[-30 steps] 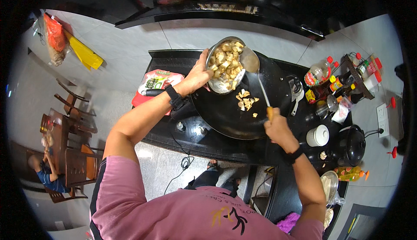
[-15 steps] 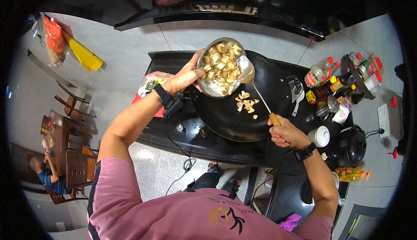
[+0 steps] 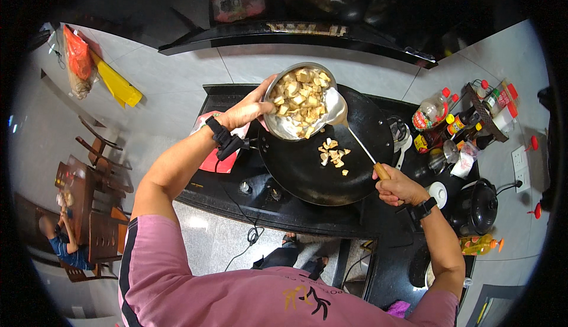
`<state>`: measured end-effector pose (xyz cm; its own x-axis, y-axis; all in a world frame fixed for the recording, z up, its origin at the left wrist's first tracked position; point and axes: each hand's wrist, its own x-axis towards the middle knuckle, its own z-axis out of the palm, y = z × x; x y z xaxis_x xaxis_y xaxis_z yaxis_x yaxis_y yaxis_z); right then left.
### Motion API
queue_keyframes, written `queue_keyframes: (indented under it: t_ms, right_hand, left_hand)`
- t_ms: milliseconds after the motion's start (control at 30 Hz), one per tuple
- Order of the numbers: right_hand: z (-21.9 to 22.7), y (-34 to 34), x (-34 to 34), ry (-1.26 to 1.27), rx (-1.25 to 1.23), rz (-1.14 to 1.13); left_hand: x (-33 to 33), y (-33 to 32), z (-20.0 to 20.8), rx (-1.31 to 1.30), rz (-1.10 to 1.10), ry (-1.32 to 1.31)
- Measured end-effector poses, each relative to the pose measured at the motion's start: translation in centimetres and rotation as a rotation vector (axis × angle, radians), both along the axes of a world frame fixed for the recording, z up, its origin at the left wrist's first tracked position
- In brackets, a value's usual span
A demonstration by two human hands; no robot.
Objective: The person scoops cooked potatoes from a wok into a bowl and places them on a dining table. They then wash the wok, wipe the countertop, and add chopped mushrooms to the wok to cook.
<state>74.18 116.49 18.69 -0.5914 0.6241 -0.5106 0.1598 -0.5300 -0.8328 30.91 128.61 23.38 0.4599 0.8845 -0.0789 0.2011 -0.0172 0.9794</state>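
Note:
My left hand (image 3: 251, 111) grips the rim of a metal bowl (image 3: 284, 127), tilted over the left side of a black wok (image 3: 355, 167). Pale, browned cubes of food (image 3: 299, 93) fill much of the bowl. My right hand (image 3: 397, 187) is wrapped round the wooden handle of a metal spatula (image 3: 337, 107), whose broad blade rests at the bowl's right edge, against the cubes. A small heap of cut pieces (image 3: 333, 152) lies on the wok's bottom below the bowl.
A red and white bag (image 3: 218, 162) lies left of the wok. Sauce bottles (image 3: 432, 114) and a rack stand at the right, near a black pot (image 3: 476, 205) and a white lidded jar (image 3: 438, 194). A range hood (image 3: 296, 36) hangs above. A person (image 3: 71, 247) sits at a table far left.
The view has tilted, so the wok and bowl sit lower in the picture. The spatula blade remains at the bowl's edge, and both hands keep their holds.

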Motion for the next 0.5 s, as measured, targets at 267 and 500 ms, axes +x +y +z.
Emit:
queue_keyframes:
  t_ms: [267,500]
  right_hand:
    - [-0.5,0.9,-1.8,-0.245,0.125,-0.030]
    - [-1.6,0.0,-5.7,-0.597,0.376,-0.119]
  left_hand:
    - [1.1,1.1,-1.8,0.192,-0.039,0.097]
    - [3.5,1.0,-2.9,0.280,0.135,0.281]
